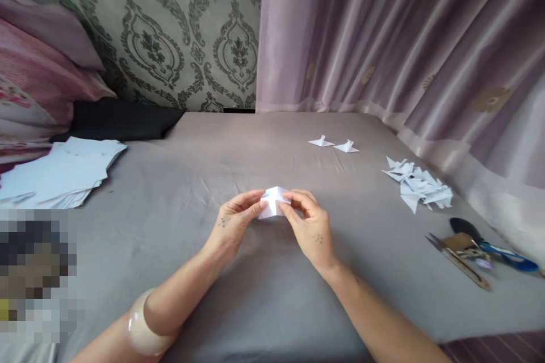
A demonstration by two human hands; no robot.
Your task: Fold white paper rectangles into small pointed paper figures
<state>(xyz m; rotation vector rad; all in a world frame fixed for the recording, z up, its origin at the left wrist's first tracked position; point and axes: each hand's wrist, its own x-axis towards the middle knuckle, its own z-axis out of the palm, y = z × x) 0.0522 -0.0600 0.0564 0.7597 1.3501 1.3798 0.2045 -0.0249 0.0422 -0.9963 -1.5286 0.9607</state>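
A small folded piece of white paper [275,203] with creases across it is held up between my two hands, above the grey cloth surface. My left hand [237,216] pinches its left edge between thumb and fingers. On the other side, my right hand [309,220] grips the right edge the same way. Farther back on the cloth stand two folded white paper birds [322,141], side by side. A heap of similar folded paper pieces [419,182] lies to the right.
Stacked white paper sheets [59,173] lie at the left, near a black cloth [123,118]. At the right are tweezers [462,264], a blue-handled tool [508,256] and a brown item [460,243]. A purple curtain [323,34] hangs behind the grey cloth [170,193].
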